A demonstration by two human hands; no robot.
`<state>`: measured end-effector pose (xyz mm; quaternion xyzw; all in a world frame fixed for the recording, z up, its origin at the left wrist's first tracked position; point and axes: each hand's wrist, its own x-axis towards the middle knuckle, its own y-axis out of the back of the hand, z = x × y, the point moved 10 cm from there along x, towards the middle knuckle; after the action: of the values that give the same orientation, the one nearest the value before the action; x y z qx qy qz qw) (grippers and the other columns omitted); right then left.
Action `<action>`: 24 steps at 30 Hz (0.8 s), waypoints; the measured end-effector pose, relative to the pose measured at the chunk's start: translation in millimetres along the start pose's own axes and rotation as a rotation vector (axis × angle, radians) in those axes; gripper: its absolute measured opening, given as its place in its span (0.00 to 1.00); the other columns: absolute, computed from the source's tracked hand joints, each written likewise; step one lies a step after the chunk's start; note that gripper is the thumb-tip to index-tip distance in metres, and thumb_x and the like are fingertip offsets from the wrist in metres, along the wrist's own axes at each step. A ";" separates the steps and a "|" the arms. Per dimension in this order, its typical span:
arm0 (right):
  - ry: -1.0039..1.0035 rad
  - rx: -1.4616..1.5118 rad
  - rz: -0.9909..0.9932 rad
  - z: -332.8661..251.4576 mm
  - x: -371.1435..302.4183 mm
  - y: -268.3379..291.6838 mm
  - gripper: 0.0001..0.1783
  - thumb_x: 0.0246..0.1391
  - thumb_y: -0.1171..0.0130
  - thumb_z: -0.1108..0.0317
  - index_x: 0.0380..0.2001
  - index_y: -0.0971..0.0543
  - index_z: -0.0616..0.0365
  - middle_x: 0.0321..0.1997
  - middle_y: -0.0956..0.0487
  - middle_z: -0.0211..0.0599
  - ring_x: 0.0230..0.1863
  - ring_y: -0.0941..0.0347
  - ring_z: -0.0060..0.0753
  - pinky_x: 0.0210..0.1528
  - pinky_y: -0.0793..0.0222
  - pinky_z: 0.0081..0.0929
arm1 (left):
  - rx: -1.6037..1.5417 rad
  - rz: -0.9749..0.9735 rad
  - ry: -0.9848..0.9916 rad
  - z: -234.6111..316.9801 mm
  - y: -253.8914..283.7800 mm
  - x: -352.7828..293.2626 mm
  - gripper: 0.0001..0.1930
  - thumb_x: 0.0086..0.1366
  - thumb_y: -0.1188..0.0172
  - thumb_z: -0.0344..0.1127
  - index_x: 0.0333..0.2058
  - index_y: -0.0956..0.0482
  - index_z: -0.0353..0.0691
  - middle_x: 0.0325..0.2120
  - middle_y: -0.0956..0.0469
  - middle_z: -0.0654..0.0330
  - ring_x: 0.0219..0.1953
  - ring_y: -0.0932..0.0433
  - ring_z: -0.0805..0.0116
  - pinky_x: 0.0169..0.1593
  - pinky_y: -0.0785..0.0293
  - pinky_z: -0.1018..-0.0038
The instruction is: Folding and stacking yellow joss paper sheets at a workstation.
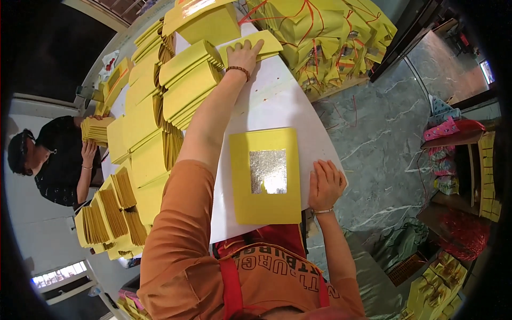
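My left hand [246,57] reaches far across the table and lies with spread fingers on a folded yellow paper piece [269,44]. At the table's right edge rests my right hand [326,184], its fingers stretched out with nothing in them. Between my arms, close to my body, a flat yellow paper sheet [240,176] lies on the white tabletop. A shiny silver foil square [268,168] sits in its middle. Beside my left forearm stand several stacks of folded yellow paper [186,93].
More yellow stacks [141,128] cover the table's left side. Yellow bundles tied with red string [333,37] are heaped at the far right. Across the table at left, a co-worker [64,154] in black holds a yellow paper stack [95,130]. Grey marbled floor [373,133] lies to the right.
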<state>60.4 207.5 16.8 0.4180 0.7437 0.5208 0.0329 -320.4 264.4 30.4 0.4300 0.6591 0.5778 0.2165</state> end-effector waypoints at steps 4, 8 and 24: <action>0.018 -0.013 0.002 -2.5 0.1 -1.2 0.15 0.51 0.49 0.61 0.41 0.23 0.52 0.47 0.26 0.26 0.53 0.35 0.32 0.55 0.51 0.37 | 0.014 -0.130 0.026 -12.2 -19.2 -1.0 0.23 0.61 0.55 0.40 0.56 0.42 0.65 0.44 0.31 0.59 0.47 0.31 0.57 0.48 0.39 0.54; 0.011 -0.024 0.002 2.0 -3.5 -3.4 0.15 0.51 0.49 0.61 0.41 0.23 0.52 0.48 0.26 0.26 0.54 0.36 0.32 0.56 0.52 0.38 | -0.170 -0.380 0.107 -12.1 -41.9 -8.2 0.27 0.61 0.57 0.53 0.60 0.50 0.70 0.58 0.44 0.57 0.58 0.43 0.54 0.54 0.44 0.49; 0.015 -0.028 -0.019 1.5 -4.4 -4.5 0.16 0.51 0.49 0.61 0.41 0.23 0.52 0.48 0.26 0.27 0.54 0.36 0.32 0.57 0.52 0.38 | -0.066 -0.426 -0.046 -11.6 -69.1 12.5 0.27 0.63 0.60 0.52 0.61 0.52 0.68 0.53 0.41 0.46 0.49 0.36 0.40 0.54 0.40 0.56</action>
<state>61.3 205.2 10.8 0.4065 0.7405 0.5338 0.0383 -358.1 270.6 -29.7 0.2868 0.7107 0.5303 0.3626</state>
